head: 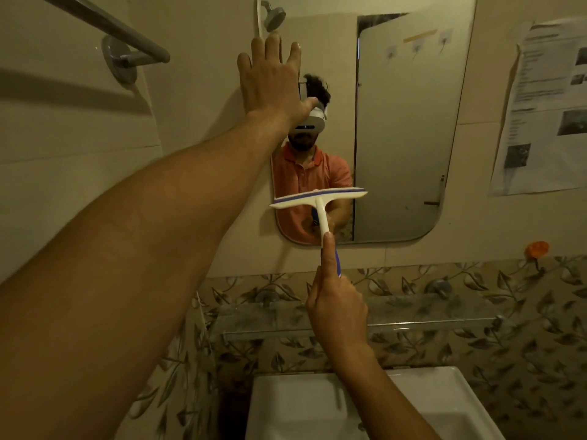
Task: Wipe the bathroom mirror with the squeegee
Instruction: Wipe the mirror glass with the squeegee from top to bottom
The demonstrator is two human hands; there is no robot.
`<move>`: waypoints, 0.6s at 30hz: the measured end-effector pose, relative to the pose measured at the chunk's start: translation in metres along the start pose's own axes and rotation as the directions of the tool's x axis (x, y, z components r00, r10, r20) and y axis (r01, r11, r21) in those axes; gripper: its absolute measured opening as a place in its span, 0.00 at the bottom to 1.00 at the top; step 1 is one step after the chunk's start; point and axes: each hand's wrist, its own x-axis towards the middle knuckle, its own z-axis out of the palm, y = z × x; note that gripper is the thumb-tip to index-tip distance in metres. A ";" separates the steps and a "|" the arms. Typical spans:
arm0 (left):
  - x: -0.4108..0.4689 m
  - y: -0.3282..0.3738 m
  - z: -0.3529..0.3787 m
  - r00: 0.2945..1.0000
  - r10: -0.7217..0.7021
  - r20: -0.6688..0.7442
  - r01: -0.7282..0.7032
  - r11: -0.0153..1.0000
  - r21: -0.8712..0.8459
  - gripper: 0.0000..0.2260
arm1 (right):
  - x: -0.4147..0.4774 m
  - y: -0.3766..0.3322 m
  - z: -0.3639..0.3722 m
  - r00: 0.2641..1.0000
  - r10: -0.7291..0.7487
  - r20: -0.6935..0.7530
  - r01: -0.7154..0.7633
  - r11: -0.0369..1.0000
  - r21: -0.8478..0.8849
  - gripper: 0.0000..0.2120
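The bathroom mirror (406, 128) hangs on the wall ahead, with rounded lower corners. My left hand (271, 81) lies flat with straight fingers against the mirror's upper left edge. My right hand (336, 306) grips the blue-and-white handle of the squeegee (319, 200), thumb along the handle. The squeegee's white blade bar with a blue strip lies level across the mirror's lower left part. The mirror reflects a person in an orange shirt and a door.
A glass shelf (413, 312) runs below the mirror, above a white sink (317, 408). A towel rail (120, 33) is on the left wall. Printed paper sheets (546, 106) hang right of the mirror. An orange hook (536, 249) sticks to the wall.
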 end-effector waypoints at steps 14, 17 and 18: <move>-0.004 0.001 -0.004 1.000 0.001 -0.026 0.000 0.999 0.044 0.40 | -0.051 0.031 0.014 0.981 0.129 0.146 -0.126 0.992 -0.031 0.37; -0.004 0.001 -0.004 1.000 0.002 -0.021 -0.001 0.999 0.045 0.40 | -0.058 0.036 0.015 0.976 0.141 0.169 -0.131 0.989 -0.070 0.38; -0.004 0.001 -0.005 1.000 0.002 -0.020 -0.001 0.999 0.046 0.40 | -0.059 0.037 0.015 0.973 0.144 0.180 -0.132 0.989 -0.072 0.38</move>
